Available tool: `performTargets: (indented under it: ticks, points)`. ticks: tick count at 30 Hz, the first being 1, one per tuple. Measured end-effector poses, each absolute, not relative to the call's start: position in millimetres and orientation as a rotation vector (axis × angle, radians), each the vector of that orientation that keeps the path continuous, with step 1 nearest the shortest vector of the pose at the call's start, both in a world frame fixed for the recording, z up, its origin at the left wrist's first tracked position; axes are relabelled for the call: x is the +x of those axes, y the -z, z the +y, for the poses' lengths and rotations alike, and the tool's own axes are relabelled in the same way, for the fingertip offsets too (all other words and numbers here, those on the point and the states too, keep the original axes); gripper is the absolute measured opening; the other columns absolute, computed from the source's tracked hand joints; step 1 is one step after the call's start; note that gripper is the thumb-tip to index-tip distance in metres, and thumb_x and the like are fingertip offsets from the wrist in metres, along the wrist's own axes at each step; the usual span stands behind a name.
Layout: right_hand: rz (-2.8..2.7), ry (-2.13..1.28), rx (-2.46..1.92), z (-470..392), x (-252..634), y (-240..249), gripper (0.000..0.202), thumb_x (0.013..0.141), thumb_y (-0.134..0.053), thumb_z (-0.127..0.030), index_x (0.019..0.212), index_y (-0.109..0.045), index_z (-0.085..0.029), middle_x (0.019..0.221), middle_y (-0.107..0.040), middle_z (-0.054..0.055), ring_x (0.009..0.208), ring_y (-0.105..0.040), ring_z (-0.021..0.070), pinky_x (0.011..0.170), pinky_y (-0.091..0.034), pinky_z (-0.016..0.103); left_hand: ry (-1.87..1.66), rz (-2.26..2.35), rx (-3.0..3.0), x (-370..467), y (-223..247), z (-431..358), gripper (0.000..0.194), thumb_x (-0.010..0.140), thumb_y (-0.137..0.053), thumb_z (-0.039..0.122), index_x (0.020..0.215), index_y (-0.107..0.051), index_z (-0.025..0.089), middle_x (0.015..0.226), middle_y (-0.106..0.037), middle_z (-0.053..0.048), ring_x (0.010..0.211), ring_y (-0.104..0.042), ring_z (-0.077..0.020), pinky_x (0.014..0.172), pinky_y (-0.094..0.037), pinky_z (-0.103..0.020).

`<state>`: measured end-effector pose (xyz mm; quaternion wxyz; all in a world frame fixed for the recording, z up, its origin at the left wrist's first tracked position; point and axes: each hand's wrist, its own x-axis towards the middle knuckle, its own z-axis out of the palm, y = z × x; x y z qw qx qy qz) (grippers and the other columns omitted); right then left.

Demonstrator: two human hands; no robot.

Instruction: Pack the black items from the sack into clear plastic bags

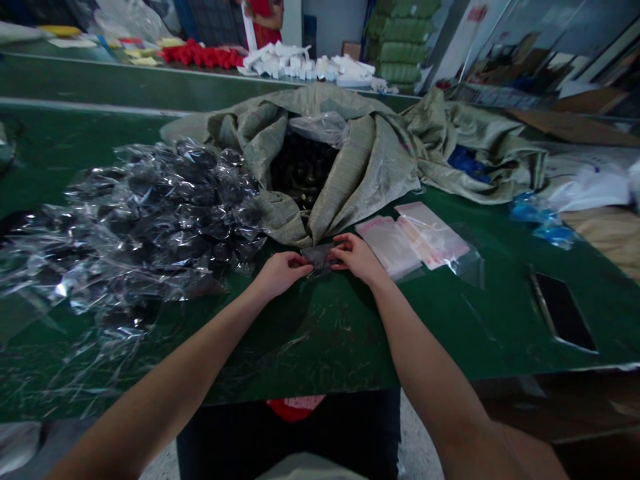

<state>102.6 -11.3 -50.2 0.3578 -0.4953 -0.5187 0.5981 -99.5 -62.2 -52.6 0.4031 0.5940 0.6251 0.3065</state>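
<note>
Between my two hands, low over the green table (320,333), is a small clear plastic bag (319,256) with something greyish in it that I cannot make out. My left hand (285,272) pinches its left edge with thumb and fingers. On the other side my right hand (353,257) has its fingers curled onto the bag's right edge. Just beyond stands an open woven sack (370,167) full of black rounded items (303,170). Flat clear bags (395,243) with pinkish strips lie in a stack beside my right hand.
A large heap of bagged black items (165,220) spreads at the left. A phone (564,310) lies at the right near the edge. Another woven sack (480,153) holds blue items. Red pieces (200,55) and white pieces (300,61) line the far table; a person (265,23) stands behind.
</note>
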Motion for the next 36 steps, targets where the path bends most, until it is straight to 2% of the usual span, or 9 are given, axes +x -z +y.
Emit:
performTargets:
  ticks: [4,8,12,15,20,23,27,32,36]
  points:
    - [-1.327,-1.54,-1.264,-12,103,51,0.025,0.077,-0.063,-0.009,0.097,-0.053,-0.02,0.074,-0.06,-0.002,0.074,-0.067,0.0147,0.055,-0.061,0.027,-0.773,1.557,1.655,-98,48,-66,0.024,0.075,-0.065,0.04,0.08,-0.074,0.019,0.078,-0.07,-0.003,0.067,-0.058,-0.0161,0.062,-0.039,-0.026]
    - [-1.323,-1.559,-1.229,-12,104,50,0.027,0.075,-0.066,-0.012,0.098,-0.054,-0.02,0.075,-0.062,-0.001,0.075,-0.067,0.0149,0.058,-0.061,0.028,-0.838,1.539,1.654,-96,46,-66,0.02,0.074,-0.065,0.037,0.076,-0.072,0.018,0.072,-0.067,-0.001,0.064,-0.054,-0.0146,0.062,-0.038,-0.025]
    - [-1.362,-1.5,-1.193,-11,107,49,0.028,0.074,-0.07,-0.021,0.099,-0.058,-0.02,0.082,-0.068,0.001,0.076,-0.067,0.0144,0.059,-0.058,0.025,-0.97,1.483,1.438,-96,48,-64,0.025,0.073,-0.066,0.041,0.078,-0.069,0.016,0.067,-0.062,0.0,0.057,-0.049,-0.0108,0.054,-0.035,-0.023]
    - [-1.418,-1.36,-1.18,-9,109,47,0.03,0.071,-0.072,-0.028,0.098,-0.061,-0.02,0.082,-0.069,0.001,0.071,-0.064,0.0124,0.058,-0.052,0.022,-1.055,1.41,1.187,-96,46,-63,0.031,0.069,-0.07,0.044,0.082,-0.065,0.016,0.06,-0.054,0.004,0.044,-0.036,-0.0059,0.043,-0.025,-0.021]
    - [-1.394,-1.233,-1.189,-9,107,45,0.03,0.067,-0.076,-0.029,0.091,-0.061,-0.02,0.078,-0.069,-0.001,0.07,-0.063,0.0123,0.067,-0.052,0.025,-1.144,1.216,0.994,-93,40,-65,0.036,0.063,-0.076,0.042,0.081,-0.059,0.016,0.058,-0.045,0.008,0.039,-0.029,-0.0015,0.038,-0.018,-0.019]
    - [-1.329,-1.309,-1.153,-12,105,44,0.029,0.068,-0.075,-0.032,0.092,-0.061,-0.02,0.082,-0.068,0.0,0.075,-0.064,0.0135,0.064,-0.053,0.025,-1.167,1.167,0.973,-92,39,-65,0.037,0.063,-0.078,0.042,0.079,-0.058,0.015,0.058,-0.045,0.008,0.039,-0.029,-0.0006,0.038,-0.018,-0.018]
    - [-1.192,-1.602,-1.105,-15,102,42,0.028,0.071,-0.075,-0.035,0.092,-0.065,-0.019,0.091,-0.069,0.004,0.078,-0.066,0.0147,0.06,-0.055,0.024,-1.19,1.194,0.971,-93,40,-64,0.037,0.062,-0.078,0.042,0.078,-0.058,0.015,0.059,-0.049,0.007,0.038,-0.03,-0.0003,0.037,-0.019,-0.018]
    - [-1.052,-1.736,-1.075,-17,101,43,0.027,0.061,-0.083,-0.027,0.079,-0.068,-0.017,0.076,-0.069,0.001,0.064,-0.064,0.0106,0.059,-0.055,0.022,-1.191,1.146,0.973,-95,41,-63,0.037,0.063,-0.078,0.042,0.078,-0.058,0.015,0.061,-0.049,0.007,0.039,-0.029,0.0003,0.037,-0.018,-0.017]
    - [-0.918,-1.815,-1.033,-16,102,43,0.027,0.055,-0.086,-0.023,0.073,-0.066,-0.017,0.071,-0.068,-0.001,0.061,-0.063,0.0099,0.058,-0.054,0.021,-1.198,1.055,0.926,-94,42,-62,0.037,0.063,-0.08,0.04,0.076,-0.056,0.015,0.06,-0.048,0.007,0.04,-0.029,0.0009,0.037,-0.018,-0.016]
